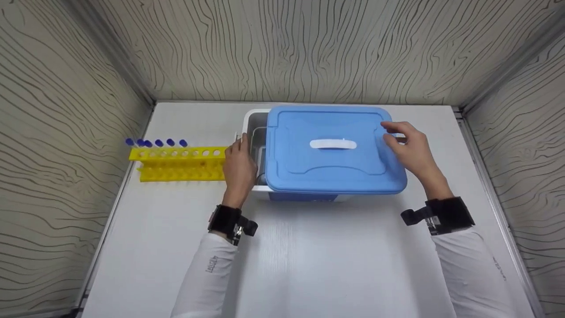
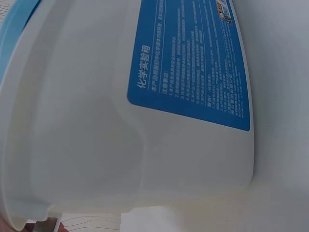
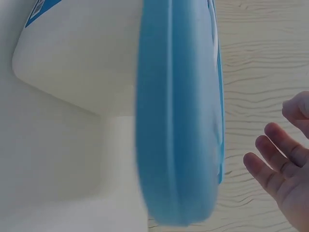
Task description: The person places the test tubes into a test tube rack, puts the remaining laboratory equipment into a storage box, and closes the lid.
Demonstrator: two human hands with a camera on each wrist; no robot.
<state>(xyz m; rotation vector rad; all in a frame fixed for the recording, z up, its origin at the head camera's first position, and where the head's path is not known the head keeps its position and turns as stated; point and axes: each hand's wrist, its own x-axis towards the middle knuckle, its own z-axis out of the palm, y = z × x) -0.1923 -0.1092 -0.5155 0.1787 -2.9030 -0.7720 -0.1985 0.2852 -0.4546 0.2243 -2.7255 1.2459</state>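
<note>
A storage box (image 2: 96,145) with white walls and a blue printed label stands at the back of the table. Its blue lid (image 1: 300,128), with a white handle (image 1: 333,144), lies shifted to the right, so the box's left end is uncovered. My left hand (image 1: 239,168) holds the box's left rim; its fingertips show only partly in the left wrist view, beside a small grey piece. Over the lid's right edge is my right hand (image 1: 410,148), fingers loosely spread. In the right wrist view those fingers (image 3: 275,159) are apart from the lid.
Left of the box, a yellow test tube rack (image 1: 181,170) holds several tubes with blue caps (image 1: 159,143) in its left part. Its right end meets my left hand. Wood-patterned panels (image 1: 282,53) enclose the white table (image 1: 309,251) at the back and sides.
</note>
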